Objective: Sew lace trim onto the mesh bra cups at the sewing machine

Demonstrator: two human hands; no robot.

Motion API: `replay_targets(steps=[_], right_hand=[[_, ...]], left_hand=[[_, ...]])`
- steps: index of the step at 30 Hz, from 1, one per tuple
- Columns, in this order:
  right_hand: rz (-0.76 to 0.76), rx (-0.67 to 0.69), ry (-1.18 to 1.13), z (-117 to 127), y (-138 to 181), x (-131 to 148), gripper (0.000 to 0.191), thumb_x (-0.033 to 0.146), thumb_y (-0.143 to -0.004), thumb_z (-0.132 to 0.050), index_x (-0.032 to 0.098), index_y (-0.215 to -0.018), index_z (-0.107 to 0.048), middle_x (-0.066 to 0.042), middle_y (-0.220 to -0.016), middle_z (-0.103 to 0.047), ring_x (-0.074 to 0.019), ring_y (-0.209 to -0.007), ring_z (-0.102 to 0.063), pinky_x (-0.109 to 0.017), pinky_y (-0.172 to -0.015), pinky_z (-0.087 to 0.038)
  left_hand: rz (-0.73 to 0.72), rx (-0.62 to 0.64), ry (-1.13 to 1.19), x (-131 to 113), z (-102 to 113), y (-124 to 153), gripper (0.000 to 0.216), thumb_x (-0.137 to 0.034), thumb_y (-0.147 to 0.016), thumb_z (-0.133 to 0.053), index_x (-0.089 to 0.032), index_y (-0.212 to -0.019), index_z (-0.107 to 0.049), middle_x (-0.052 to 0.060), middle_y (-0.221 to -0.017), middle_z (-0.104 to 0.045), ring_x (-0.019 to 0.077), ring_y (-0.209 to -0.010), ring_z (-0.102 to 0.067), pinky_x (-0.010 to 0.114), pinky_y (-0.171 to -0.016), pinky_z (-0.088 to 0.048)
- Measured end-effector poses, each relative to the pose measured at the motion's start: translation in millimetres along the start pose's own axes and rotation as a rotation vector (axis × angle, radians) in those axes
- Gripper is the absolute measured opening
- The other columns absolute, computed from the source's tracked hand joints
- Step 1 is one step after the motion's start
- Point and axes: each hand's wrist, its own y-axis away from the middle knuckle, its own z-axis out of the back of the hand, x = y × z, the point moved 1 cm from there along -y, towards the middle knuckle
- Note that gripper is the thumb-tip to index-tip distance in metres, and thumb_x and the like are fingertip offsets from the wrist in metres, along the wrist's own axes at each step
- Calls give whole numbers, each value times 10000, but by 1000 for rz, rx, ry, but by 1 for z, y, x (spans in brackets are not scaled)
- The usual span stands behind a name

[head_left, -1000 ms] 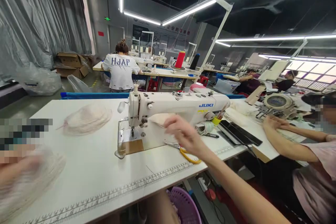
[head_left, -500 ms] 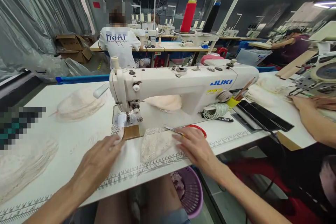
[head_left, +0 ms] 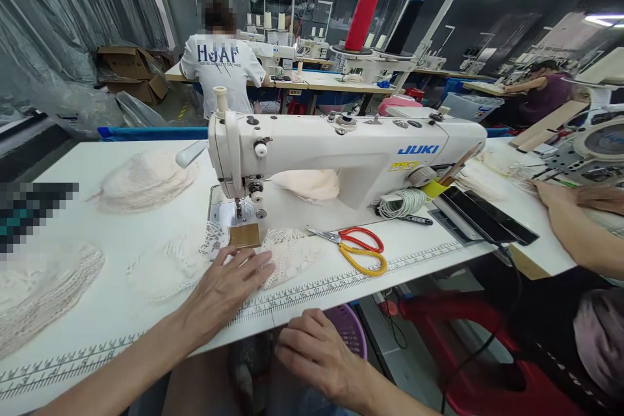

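My left hand [head_left: 224, 286] lies with fingers stretched out on the table in front of the needle. Its fingertips touch the left edge of a cream lace piece [head_left: 290, 257] and come close to a brown block [head_left: 244, 236]. Patterned lace [head_left: 212, 240] lies beside that block, near the presser foot of the white sewing machine [head_left: 312, 143]. Below the table's front edge, my right hand [head_left: 319, 354] is closed with curled fingers; what it holds, if anything, is hidden. Scissors [head_left: 363, 257] with one red and one yellow handle rest right of the lace piece.
Stacks of cream lace pieces [head_left: 146, 182] lie on the left of the table [head_left: 112, 253]. A purple basket [head_left: 358, 331] stands beneath the front edge. Coiled cord [head_left: 400, 204] and a black marker [head_left: 416, 220] lie by the machine. A co-worker's arm [head_left: 575, 227] is at the right.
My right hand has left the scissors and dropped below the table edge, its fingers now curled. My left hand has shifted right and spread onto the lace piece.
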Motion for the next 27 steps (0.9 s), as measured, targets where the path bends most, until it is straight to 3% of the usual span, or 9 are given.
replay_targets(steps=[2, 6, 9, 12, 14, 17, 19, 23, 27], right_hand=[[-16, -13, 16, -2, -1, 2, 142, 152, -937, -443, 160, -1002, -569, -32, -902, -644, -135, -853, -542, -291, -717, -389], [-160, -54, 87, -9, -7, 2, 219, 159, -935, -442, 125, -1131, -535, -97, -1052, -620, -177, -950, -523, -321, -769, -402], [-43, -1, -7, -7, -8, 4, 196, 106, -939, -402, 123, -1054, -559, -52, -881, -651, -142, -783, -527, -285, -672, -396], [60, 78, -87, 6, -9, 5, 158, 265, -943, -459, 168, -992, -574, -3, -764, -642, -127, -692, -516, -286, -647, -388], [5, 47, -88, 19, -13, 0, 234, 357, -939, -453, 181, -1051, -559, -23, -867, -654, -140, -771, -540, -297, -710, -409], [-186, -33, 37, 35, -29, -21, 295, 337, -954, -402, 159, -1162, -513, -110, -1119, -594, -183, -994, -520, -330, -839, -408], [-213, 30, 145, 39, -42, -40, 349, 389, -933, -441, 175, -1203, -496, -120, -1201, -549, -208, -1085, -478, -367, -908, -369], [-148, 279, 234, 38, -60, -68, 458, 600, -781, -549, 233, -1053, -588, -37, -968, -599, -184, -907, -517, -349, -824, -366], [-152, 309, 245, 49, -47, -77, 408, 590, -768, -574, 196, -663, -575, 19, -747, -552, -144, -768, -507, -308, -752, -362]], left_hand=[[-10, -60, -13, -1, -1, 1, 406, -18, -837, -412, -219, -1168, -535, 34, -1262, -589, 225, -1097, -513, 390, -905, -297], [-9, -109, -36, -2, 0, 2, 298, -77, -910, -376, -186, -1105, -574, 66, -1201, -621, 231, -1078, -533, 409, -891, -334], [-34, -154, -74, -3, 1, 3, 260, -69, -926, -374, -142, -1035, -598, 86, -1152, -643, 231, -1065, -553, 421, -896, -357], [-102, -237, -105, -3, -2, 4, 228, -44, -912, -402, -107, -953, -617, 111, -1143, -645, 232, -1106, -543, 413, -924, -370], [-163, -297, -126, -2, -6, 2, 201, -57, -904, -429, -93, -939, -623, 126, -1119, -653, 240, -1109, -545, 415, -932, -384], [-250, -389, -167, -1, -11, -5, 213, -50, -892, -424, -97, -887, -632, 116, -976, -689, 231, -1009, -594, 413, -912, -414], [-292, -417, -206, -1, -11, -8, 242, -35, -881, -405, -112, -830, -629, 98, -881, -693, 218, -911, -618, 407, -882, -431], [-268, -294, -265, -2, -3, -4, 234, -33, -844, -453, -120, -996, -608, 102, -964, -677, 215, -839, -619, 400, -823, -452], [-198, -144, -276, -2, 1, 6, 416, -11, -800, -511, -170, -1184, -528, 126, -1119, -630, 241, -906, -608, 427, -842, -462]])
